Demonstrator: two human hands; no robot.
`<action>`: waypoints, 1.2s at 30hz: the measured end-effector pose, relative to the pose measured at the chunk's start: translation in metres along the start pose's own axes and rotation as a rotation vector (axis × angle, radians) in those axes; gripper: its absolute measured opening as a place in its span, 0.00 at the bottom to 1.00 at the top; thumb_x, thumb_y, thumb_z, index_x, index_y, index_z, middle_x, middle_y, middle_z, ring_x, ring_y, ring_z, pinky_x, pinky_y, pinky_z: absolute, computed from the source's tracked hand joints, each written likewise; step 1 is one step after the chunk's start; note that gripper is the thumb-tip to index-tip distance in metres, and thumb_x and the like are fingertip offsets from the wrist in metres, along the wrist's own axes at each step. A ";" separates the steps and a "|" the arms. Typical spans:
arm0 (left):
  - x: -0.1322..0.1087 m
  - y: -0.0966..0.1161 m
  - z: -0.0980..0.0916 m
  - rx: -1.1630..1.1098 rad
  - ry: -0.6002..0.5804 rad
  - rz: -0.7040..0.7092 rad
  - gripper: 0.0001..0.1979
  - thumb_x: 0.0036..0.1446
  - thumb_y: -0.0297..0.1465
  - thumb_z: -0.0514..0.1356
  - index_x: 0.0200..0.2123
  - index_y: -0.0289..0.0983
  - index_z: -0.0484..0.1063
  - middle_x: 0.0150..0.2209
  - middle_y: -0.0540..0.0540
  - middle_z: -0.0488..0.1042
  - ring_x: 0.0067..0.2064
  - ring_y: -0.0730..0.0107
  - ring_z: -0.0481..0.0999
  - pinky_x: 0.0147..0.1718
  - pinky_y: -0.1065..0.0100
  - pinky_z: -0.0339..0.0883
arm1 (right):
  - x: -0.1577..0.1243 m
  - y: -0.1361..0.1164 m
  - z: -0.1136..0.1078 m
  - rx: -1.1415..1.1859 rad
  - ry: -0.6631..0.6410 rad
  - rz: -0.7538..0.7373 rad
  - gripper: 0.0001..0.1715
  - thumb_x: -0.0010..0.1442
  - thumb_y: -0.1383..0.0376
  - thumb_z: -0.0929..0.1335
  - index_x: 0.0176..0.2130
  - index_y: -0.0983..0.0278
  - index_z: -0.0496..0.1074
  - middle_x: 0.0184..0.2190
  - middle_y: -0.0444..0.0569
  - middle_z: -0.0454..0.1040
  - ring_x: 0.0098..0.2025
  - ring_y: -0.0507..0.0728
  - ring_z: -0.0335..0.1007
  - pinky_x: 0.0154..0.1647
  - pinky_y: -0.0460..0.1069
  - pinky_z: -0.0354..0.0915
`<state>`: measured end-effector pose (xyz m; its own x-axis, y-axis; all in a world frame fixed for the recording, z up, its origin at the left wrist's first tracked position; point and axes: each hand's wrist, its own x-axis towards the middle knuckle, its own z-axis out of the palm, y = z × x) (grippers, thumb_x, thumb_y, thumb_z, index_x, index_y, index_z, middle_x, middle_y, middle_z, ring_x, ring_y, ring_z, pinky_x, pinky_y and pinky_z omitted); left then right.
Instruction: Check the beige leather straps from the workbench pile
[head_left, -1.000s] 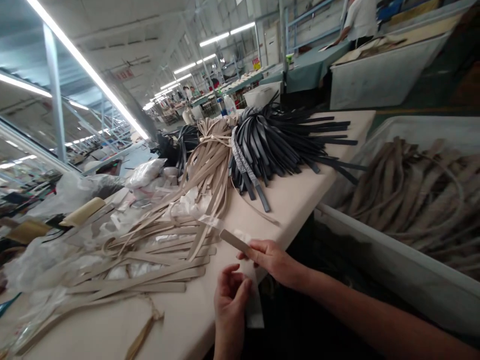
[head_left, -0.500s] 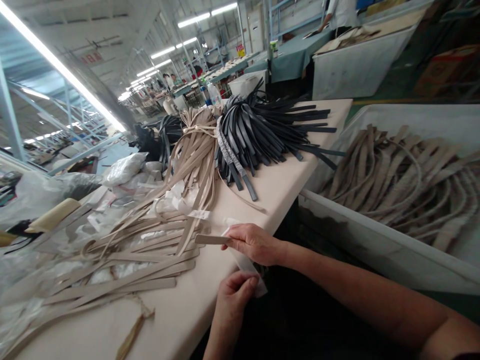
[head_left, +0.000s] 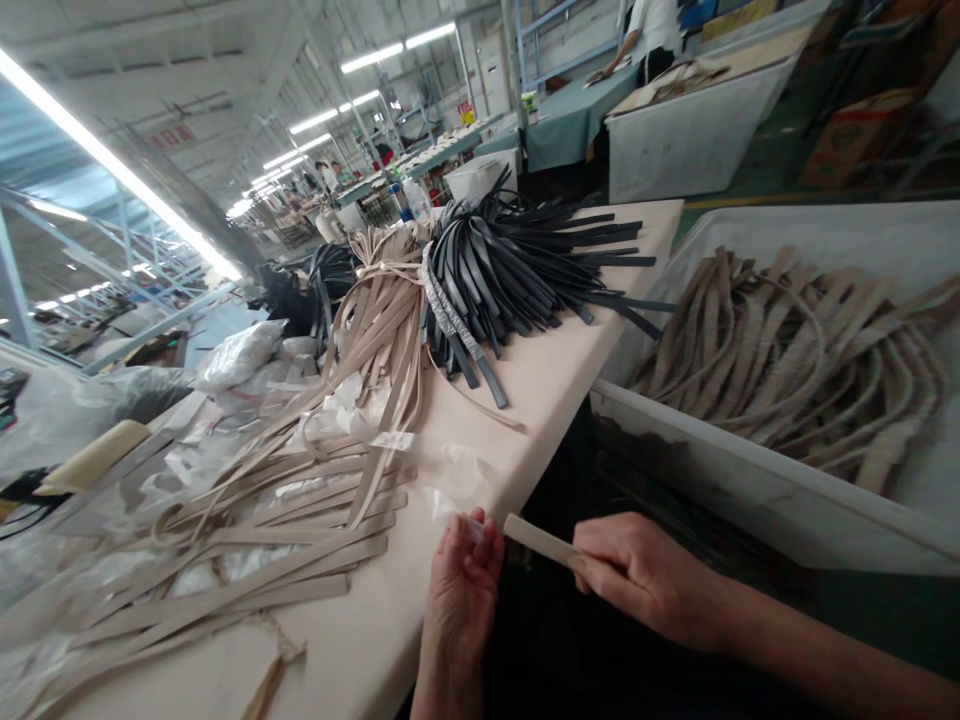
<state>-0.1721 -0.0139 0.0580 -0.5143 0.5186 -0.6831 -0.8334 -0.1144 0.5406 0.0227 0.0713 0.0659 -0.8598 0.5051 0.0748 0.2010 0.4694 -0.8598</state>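
My right hand [head_left: 637, 570] is closed round a beige strap [head_left: 541, 540], whose rounded end points left toward my other hand. At the table's near edge, my left hand [head_left: 466, 575] has its fingers curled on a thin clear plastic piece [head_left: 457, 482], which spreads over the tabletop. A gap separates the strap's end from my left fingertips. Left of my hands, loose beige straps [head_left: 285, 545] lie across the table [head_left: 375, 640] among crumpled plastic. Farther back are a tied beige bundle [head_left: 386, 310] and a bundle of black straps [head_left: 510, 260].
To the right stands a white bin [head_left: 750, 460] holding many greyish-beige straps [head_left: 787, 350]. Clear bags [head_left: 244, 355] and a pale yellow roll [head_left: 97, 455] are at the left. Beyond the table, a person [head_left: 652, 30] stands by a cloth-covered table [head_left: 570, 115].
My right hand has moved right and down with the strap, away from the plastic. My left hand remains near the table edge, its fingers now turned upward. The camera view has shifted slightly.
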 end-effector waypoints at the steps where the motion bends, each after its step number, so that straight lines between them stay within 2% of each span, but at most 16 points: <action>1: -0.002 -0.001 0.004 -0.004 -0.004 -0.012 0.12 0.67 0.25 0.55 0.31 0.35 0.73 0.29 0.45 0.82 0.27 0.71 0.82 0.27 0.71 0.79 | -0.009 0.000 0.003 -0.057 -0.014 0.006 0.25 0.69 0.56 0.56 0.25 0.64 0.65 0.23 0.45 0.66 0.25 0.52 0.63 0.27 0.48 0.54; 4: -0.005 -0.007 0.010 0.006 -0.044 -0.042 0.13 0.68 0.26 0.53 0.31 0.35 0.72 0.29 0.45 0.82 0.27 0.69 0.82 0.26 0.70 0.79 | -0.021 0.000 0.014 -0.131 -0.017 0.034 0.23 0.69 0.57 0.56 0.25 0.63 0.62 0.24 0.46 0.66 0.26 0.52 0.62 0.28 0.49 0.52; 7: -0.005 -0.015 0.009 0.031 -0.075 -0.061 0.13 0.68 0.25 0.54 0.31 0.35 0.73 0.28 0.45 0.82 0.27 0.68 0.82 0.26 0.71 0.79 | -0.019 0.000 0.018 -0.153 0.024 0.041 0.22 0.68 0.57 0.56 0.25 0.63 0.61 0.24 0.45 0.66 0.26 0.52 0.61 0.28 0.49 0.51; 9: -0.003 -0.021 0.005 0.048 -0.112 -0.066 0.09 0.65 0.25 0.59 0.31 0.34 0.75 0.29 0.44 0.82 0.29 0.67 0.83 0.29 0.70 0.80 | -0.014 0.001 0.017 -0.163 0.043 0.051 0.22 0.67 0.57 0.56 0.25 0.63 0.62 0.24 0.45 0.65 0.26 0.52 0.60 0.28 0.50 0.51; 11: -0.001 -0.027 0.002 0.059 -0.174 -0.069 0.05 0.55 0.27 0.69 0.31 0.34 0.76 0.31 0.44 0.83 0.31 0.65 0.83 0.31 0.69 0.80 | -0.010 0.003 0.017 -0.162 0.052 0.070 0.22 0.67 0.57 0.57 0.25 0.63 0.62 0.23 0.45 0.66 0.25 0.52 0.60 0.28 0.50 0.50; 14: -0.002 -0.038 -0.002 0.095 -0.239 -0.071 0.21 0.33 0.32 0.81 0.30 0.34 0.78 0.31 0.45 0.83 0.33 0.63 0.83 0.33 0.67 0.80 | -0.004 0.005 0.019 -0.120 0.066 0.087 0.23 0.67 0.56 0.57 0.25 0.63 0.65 0.23 0.46 0.68 0.26 0.53 0.63 0.28 0.49 0.51; 16: -0.004 -0.046 -0.004 0.143 -0.274 -0.069 0.25 0.27 0.35 0.82 0.29 0.34 0.78 0.30 0.45 0.82 0.33 0.65 0.82 0.33 0.69 0.79 | -0.004 0.004 0.018 -0.103 0.081 0.093 0.26 0.68 0.54 0.56 0.25 0.63 0.66 0.24 0.47 0.69 0.27 0.54 0.65 0.29 0.49 0.53; 18: -0.005 -0.053 -0.005 0.178 -0.308 -0.052 0.24 0.29 0.36 0.82 0.29 0.33 0.78 0.29 0.46 0.81 0.31 0.69 0.81 0.32 0.71 0.78 | -0.011 0.004 0.012 -0.062 0.075 0.100 0.25 0.69 0.53 0.57 0.30 0.64 0.71 0.27 0.49 0.73 0.30 0.56 0.68 0.31 0.49 0.57; 20: -0.003 -0.057 -0.006 0.180 -0.307 -0.027 0.24 0.30 0.36 0.81 0.29 0.33 0.78 0.28 0.48 0.80 0.31 0.72 0.79 0.32 0.72 0.77 | -0.031 0.008 0.003 0.006 0.052 0.122 0.20 0.68 0.53 0.61 0.42 0.63 0.75 0.35 0.50 0.77 0.36 0.58 0.72 0.37 0.50 0.62; 22: -0.001 -0.060 -0.007 0.159 -0.273 -0.003 0.24 0.30 0.36 0.81 0.30 0.34 0.78 0.29 0.49 0.79 0.31 0.73 0.78 0.33 0.72 0.76 | -0.059 0.019 -0.006 0.074 0.037 0.199 0.23 0.67 0.53 0.65 0.57 0.59 0.70 0.39 0.49 0.78 0.40 0.59 0.74 0.41 0.50 0.66; 24: 0.000 -0.062 -0.008 0.151 -0.242 -0.002 0.25 0.28 0.37 0.81 0.30 0.34 0.78 0.29 0.49 0.79 0.30 0.73 0.78 0.32 0.73 0.75 | -0.088 0.036 -0.010 0.147 0.059 0.315 0.31 0.67 0.51 0.64 0.64 0.58 0.63 0.36 0.48 0.77 0.36 0.59 0.74 0.36 0.50 0.68; 27: -0.005 -0.074 -0.010 0.188 -0.256 -0.039 0.26 0.29 0.39 0.81 0.31 0.33 0.79 0.29 0.48 0.79 0.30 0.72 0.78 0.31 0.72 0.73 | -0.108 0.057 -0.004 0.263 0.106 0.424 0.36 0.67 0.48 0.60 0.67 0.62 0.58 0.30 0.47 0.74 0.29 0.58 0.72 0.29 0.50 0.69; 31: -0.014 -0.103 -0.013 0.261 -0.376 -0.076 0.25 0.34 0.40 0.80 0.33 0.30 0.80 0.28 0.45 0.78 0.29 0.72 0.76 0.31 0.72 0.71 | -0.081 0.052 0.010 0.198 0.131 0.376 0.35 0.67 0.50 0.59 0.66 0.63 0.59 0.29 0.45 0.72 0.26 0.56 0.70 0.32 0.51 0.69; 34: -0.015 -0.117 -0.014 0.267 -0.458 -0.078 0.25 0.35 0.42 0.79 0.33 0.29 0.81 0.26 0.44 0.76 0.27 0.72 0.75 0.29 0.72 0.68 | -0.070 0.048 0.013 0.194 0.126 0.323 0.34 0.67 0.49 0.59 0.67 0.59 0.58 0.29 0.44 0.71 0.28 0.57 0.71 0.34 0.52 0.69; 36: -0.013 -0.118 -0.014 0.263 -0.446 -0.066 0.25 0.36 0.42 0.79 0.32 0.29 0.82 0.25 0.45 0.76 0.27 0.73 0.74 0.28 0.73 0.67 | -0.085 0.061 0.010 0.239 0.087 0.359 0.35 0.66 0.46 0.62 0.68 0.52 0.57 0.32 0.46 0.72 0.31 0.59 0.73 0.35 0.53 0.71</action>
<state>-0.0696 -0.0191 -0.0039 -0.2781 0.8347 -0.4753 -0.7531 0.1177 0.6473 0.1036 0.0494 0.0016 -0.7105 0.6695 -0.2167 0.3568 0.0774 -0.9310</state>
